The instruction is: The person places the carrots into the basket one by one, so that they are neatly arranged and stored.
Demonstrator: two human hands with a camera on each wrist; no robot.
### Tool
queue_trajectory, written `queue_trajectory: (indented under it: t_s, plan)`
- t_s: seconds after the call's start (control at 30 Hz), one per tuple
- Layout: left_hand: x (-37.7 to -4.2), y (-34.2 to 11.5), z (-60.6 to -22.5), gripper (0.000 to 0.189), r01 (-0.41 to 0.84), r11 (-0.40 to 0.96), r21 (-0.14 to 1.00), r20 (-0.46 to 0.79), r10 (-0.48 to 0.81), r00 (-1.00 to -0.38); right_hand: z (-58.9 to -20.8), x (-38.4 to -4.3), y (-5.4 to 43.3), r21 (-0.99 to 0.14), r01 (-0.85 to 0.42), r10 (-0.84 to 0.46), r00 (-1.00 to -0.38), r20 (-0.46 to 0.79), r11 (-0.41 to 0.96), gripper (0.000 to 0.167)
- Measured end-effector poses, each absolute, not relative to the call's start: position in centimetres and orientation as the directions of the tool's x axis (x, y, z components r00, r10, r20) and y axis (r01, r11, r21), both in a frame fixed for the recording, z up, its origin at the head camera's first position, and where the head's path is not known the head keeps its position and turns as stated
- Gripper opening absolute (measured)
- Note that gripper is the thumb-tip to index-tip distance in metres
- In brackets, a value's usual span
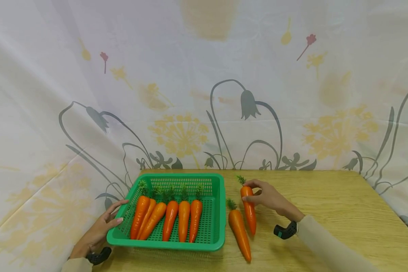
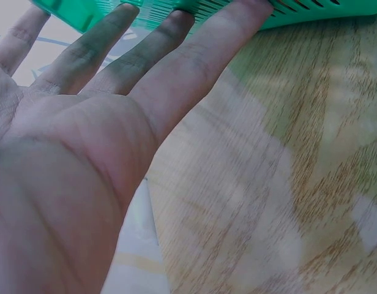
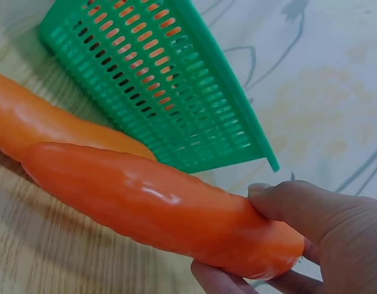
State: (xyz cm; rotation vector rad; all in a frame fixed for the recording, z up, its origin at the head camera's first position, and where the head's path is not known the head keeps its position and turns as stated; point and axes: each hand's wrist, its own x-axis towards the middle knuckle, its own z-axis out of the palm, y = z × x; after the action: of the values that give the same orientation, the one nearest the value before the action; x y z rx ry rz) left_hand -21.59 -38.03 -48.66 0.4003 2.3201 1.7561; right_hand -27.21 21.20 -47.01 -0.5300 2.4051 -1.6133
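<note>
Between the thumb and fingers of my right hand [image 1: 266, 195] is an orange carrot [image 1: 249, 215], held near its leafy top. In the right wrist view, the thumb lies on one side of this carrot [image 3: 158, 202] and fingers on the other. Beside it on the table lies a second carrot [image 1: 238, 230], just right of the green plastic basket [image 1: 166, 245]. Several carrots rest side by side in the basket, leafy ends toward the back. My left hand [image 1: 100, 228] touches the basket's left side; its fingers look straight in the left wrist view.
The wooden table [image 1: 326, 211] extends to the right of the right hand. Behind and to the left hangs a pale cloth [image 1: 190, 75] printed with flowers. A dark band with a small device [image 1: 285, 230] sits on the right wrist.
</note>
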Motion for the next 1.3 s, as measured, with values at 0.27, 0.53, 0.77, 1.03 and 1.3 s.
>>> queue_trajectory:
  t_s: [0.27,0.53,0.77,1.03,1.3]
  plan:
    - [-21.6,-38.0,-48.5,0.059,0.085,0.249,0.965,-0.005,0.341,-0.94,-46.1,-27.3,21.0,-0.931,-0.175,-0.381,-0.924,0.043,0.32,0.058]
    - [-21.6,-38.1,-48.5,0.059,0.087,0.257,0.963,-0.007,0.343,-0.939,-45.4,-27.5,20.3,-0.932,-0.177,-0.372,-0.927,0.049,0.317,0.056]
    - [-21.8,-38.1,-48.7,0.058,0.112,0.262,0.959,0.015,0.346,-0.938,-44.7,-27.7,19.5,-0.934,-0.193,-0.395,-0.917,0.062,0.3,0.057]
    - [-21.7,-38.1,-48.7,0.058,0.117,0.264,0.957,0.019,0.345,-0.938,-43.8,-27.7,18.2,-0.939,-0.216,-0.423,-0.902,0.086,0.268,0.055]
    - [-21.6,-38.0,-48.6,0.059,0.1,0.258,0.961,0.007,0.339,-0.941,-42.7,-27.7,17.0,-0.937,-0.227,-0.428,-0.899,0.097,0.264,0.056]
